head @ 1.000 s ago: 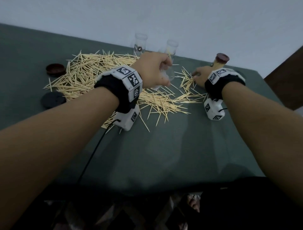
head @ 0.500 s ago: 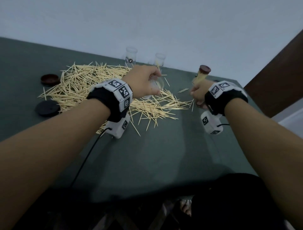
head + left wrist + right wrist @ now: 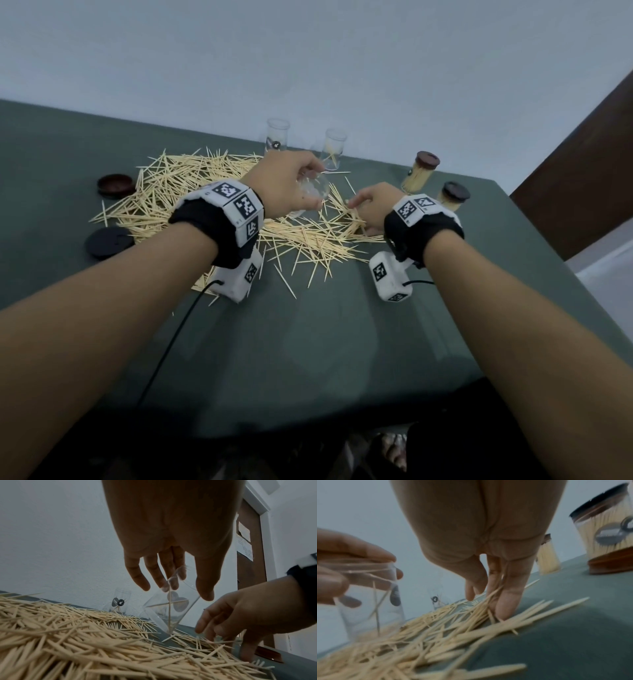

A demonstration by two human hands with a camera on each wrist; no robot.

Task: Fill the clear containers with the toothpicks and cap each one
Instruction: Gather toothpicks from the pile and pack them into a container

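Hundreds of toothpicks (image 3: 219, 212) are strewn in a wide heap across the dark green desk (image 3: 308, 342), which is backed by a pale wall. Two forearms are seen reaching in over the near edge, each banded by a black strap with white blocks printed in square black-and-white codes (none of it readable as words).

The left hand (image 3: 284, 186) is held above the heap, its grip curled round the rim of a tilted clear container (image 3: 169, 609), thumb on one side and fingers on the other; the container's lower corner is set on the toothpicks, and a few picks are crossed inside it. A dark label is carried on its wall, but no writing can be made out.

The right hand (image 3: 371, 209) is lowered just beside that container, its thumb and fingertips pinching a small bunch of toothpicks at the heap's right edge.

Two filled containers with dark brown caps (image 3: 419, 173) (image 3: 452, 198) are stood beyond the right hand. Two open clear containers (image 3: 276, 138) (image 3: 334, 149) are stood by the wall; a round dark sticker is borne by the left one, its print too small to read.

A brown cap (image 3: 114, 185) and a black cap (image 3: 109, 241) are laid at the heap's left side.
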